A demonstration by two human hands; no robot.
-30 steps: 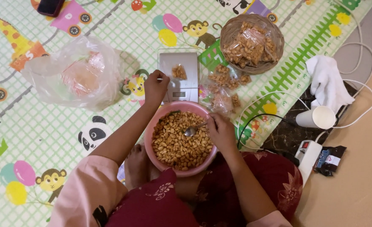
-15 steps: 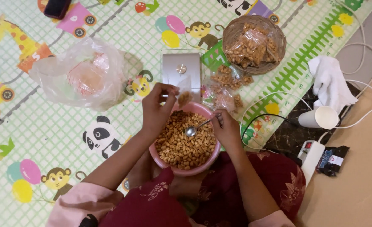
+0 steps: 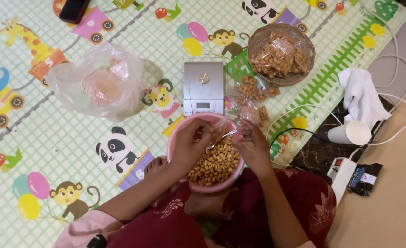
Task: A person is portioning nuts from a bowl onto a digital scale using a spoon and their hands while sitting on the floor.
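Observation:
A pink bowl (image 3: 212,188) of roasted peanuts (image 3: 214,165) rests in my lap on the play mat. My left hand (image 3: 191,146) is over the bowl's far side, pinching a small clear plastic bag (image 3: 220,126) open. My right hand (image 3: 254,148) holds a metal spoon (image 3: 220,138) whose tip points into that bag. A small silver kitchen scale (image 3: 203,87) stands just beyond the bowl with nothing on its plate.
Several filled nut bags (image 3: 253,94) lie right of the scale, with more in a woven basket (image 3: 263,39). A large crumpled plastic bag (image 3: 97,82) lies to the left and a phone (image 3: 73,9) at the far left. A white cloth (image 3: 361,94), paper cup (image 3: 350,133), power strip (image 3: 341,173) and cables lie on the right.
My left hand drew back from the scale to the bowl and took up a clear bag. The small bag of nuts on the scale is gone. My right hand lifted the spoon.

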